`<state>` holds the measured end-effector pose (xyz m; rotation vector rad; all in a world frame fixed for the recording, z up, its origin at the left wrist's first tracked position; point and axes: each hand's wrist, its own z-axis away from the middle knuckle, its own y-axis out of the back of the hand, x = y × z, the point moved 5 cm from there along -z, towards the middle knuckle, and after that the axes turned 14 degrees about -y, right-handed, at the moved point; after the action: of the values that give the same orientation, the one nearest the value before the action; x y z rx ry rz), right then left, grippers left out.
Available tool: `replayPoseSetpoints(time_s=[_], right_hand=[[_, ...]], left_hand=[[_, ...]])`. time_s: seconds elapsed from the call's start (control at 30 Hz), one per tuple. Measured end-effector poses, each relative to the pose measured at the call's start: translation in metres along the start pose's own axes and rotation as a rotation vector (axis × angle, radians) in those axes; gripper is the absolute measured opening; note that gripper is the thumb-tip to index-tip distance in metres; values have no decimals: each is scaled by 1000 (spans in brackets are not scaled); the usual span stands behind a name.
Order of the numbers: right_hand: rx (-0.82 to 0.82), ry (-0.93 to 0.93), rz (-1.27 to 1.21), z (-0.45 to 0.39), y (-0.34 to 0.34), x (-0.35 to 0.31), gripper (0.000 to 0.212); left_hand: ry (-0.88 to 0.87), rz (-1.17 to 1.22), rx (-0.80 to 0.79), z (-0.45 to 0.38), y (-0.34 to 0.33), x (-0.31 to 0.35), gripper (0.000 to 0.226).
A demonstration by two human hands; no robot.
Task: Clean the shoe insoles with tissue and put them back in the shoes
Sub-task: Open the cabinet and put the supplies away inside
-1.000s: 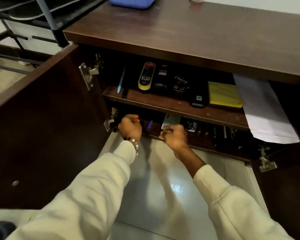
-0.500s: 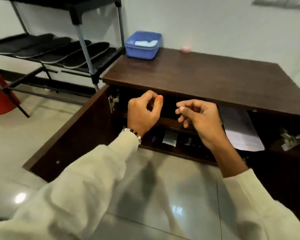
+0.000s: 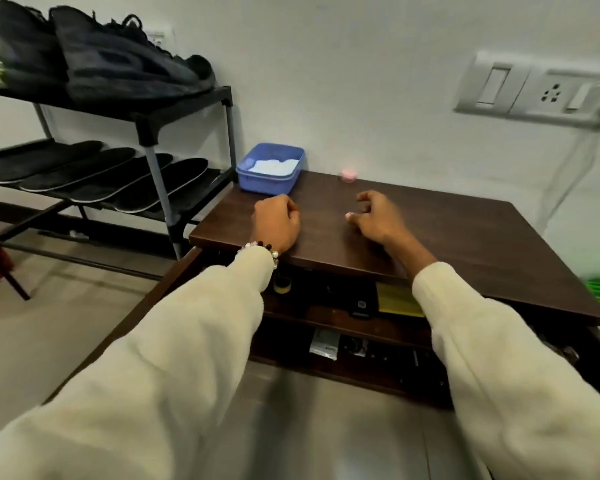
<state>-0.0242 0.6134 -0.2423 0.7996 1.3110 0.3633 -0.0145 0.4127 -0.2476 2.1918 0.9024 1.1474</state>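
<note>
I see a dark wood-grain cabinet top [image 3: 430, 237] with a smooth, low-sheen finish. The blue tub [image 3: 269, 178] at its back corner looks like matt plastic, and the white tissue [image 3: 272, 166] in it looks soft and crumpled. My sleeves [image 3: 174, 358] are cream knit cloth, slightly fuzzy. The rack [image 3: 153, 171] has grey metal-looking posts and black plastic-looking joints. The insoles [image 3: 84, 176] on it look matt black, and the shoes [image 3: 125, 69] above look like dark mesh cloth. The floor [image 3: 49, 341] is glossy tile.
</note>
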Motion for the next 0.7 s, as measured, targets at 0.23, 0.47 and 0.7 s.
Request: replayPoseSetpoints(time_s=[0.23,0.47,0.7], right_hand=[[59,69,242,-75,-21,-20,66],[87,92,501,-129,-35,-28,57],[208,166,314,-121,-29,-37,35]], left_hand=[[266,175,-20,-18,-4,-28,18],[163,-34,3,-26,-11,-25,20],[138,-16,32,-25,-9,-23,20]])
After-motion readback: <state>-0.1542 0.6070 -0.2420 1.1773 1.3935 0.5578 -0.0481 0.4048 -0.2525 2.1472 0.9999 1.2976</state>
